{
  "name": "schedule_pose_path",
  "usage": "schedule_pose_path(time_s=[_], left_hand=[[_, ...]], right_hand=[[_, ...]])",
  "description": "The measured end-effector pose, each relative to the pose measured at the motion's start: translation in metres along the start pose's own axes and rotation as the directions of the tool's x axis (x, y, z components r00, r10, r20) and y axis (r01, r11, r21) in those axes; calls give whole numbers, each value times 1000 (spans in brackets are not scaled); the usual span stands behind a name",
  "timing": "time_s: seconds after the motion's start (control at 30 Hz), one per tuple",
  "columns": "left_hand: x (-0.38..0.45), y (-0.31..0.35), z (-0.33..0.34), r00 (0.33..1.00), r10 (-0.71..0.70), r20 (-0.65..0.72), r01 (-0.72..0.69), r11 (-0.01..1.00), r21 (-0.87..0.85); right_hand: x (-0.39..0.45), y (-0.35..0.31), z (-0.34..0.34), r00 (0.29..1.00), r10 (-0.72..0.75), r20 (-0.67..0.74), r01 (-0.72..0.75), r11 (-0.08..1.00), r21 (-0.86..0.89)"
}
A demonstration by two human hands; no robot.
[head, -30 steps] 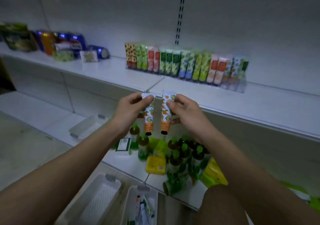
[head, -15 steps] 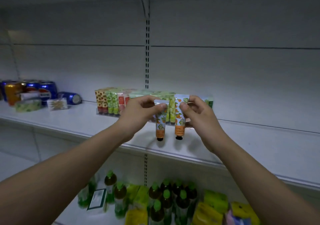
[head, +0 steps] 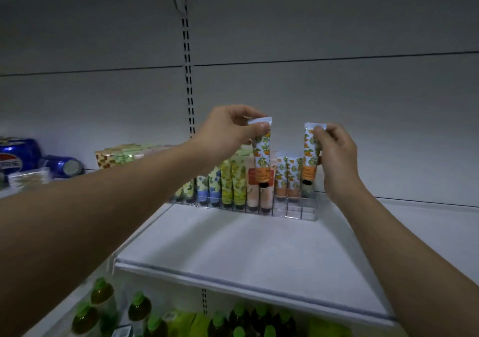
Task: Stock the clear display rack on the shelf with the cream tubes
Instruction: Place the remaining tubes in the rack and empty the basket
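The clear display rack (head: 294, 211) stands on the white shelf (head: 246, 246), filled with several upright cream tubes in green, blue, yellow and peach. My left hand (head: 228, 129) pinches the flat top of an orange-patterned cream tube (head: 261, 159), cap down, above the peach tubes. My right hand (head: 334, 155) pinches a matching orange-patterned cream tube (head: 309, 163) by its top, its black cap hanging over the rack's right end. Two like tubes (head: 286, 178) stand between them in the rack.
Blue soda cans (head: 18, 155) and a small packet (head: 28, 179) lie on the shelf at far left. Green-capped bottles (head: 103, 303) and yellow packs crowd the lower shelf. A slotted upright (head: 188, 77) runs up the back wall.
Both hands lifted the tubes from waist height to the rack and moved apart. The view rose and came closer to the shelf.
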State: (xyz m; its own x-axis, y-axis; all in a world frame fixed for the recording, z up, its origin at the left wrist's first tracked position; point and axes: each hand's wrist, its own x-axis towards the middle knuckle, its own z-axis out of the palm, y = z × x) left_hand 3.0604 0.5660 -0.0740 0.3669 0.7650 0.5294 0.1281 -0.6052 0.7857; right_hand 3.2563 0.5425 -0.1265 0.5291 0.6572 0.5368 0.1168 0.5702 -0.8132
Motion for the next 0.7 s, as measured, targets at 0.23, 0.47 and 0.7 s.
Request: schedule_pose_path(time_s=[0.23,0.47,0.7], left_hand=[[50,-3,38,996,2,92,-10,996,91],[74,-2,51,973,-24,229,-118,801,587],[79,-3,62,966,-58,252,-133,725,676]], right_hand=[[29,30,-22,997,31,-67,-26,997,79],[36,36,-27,993,55,-106,-42,992,123],[33,40,-26,996,61,-72,-53,993,108]])
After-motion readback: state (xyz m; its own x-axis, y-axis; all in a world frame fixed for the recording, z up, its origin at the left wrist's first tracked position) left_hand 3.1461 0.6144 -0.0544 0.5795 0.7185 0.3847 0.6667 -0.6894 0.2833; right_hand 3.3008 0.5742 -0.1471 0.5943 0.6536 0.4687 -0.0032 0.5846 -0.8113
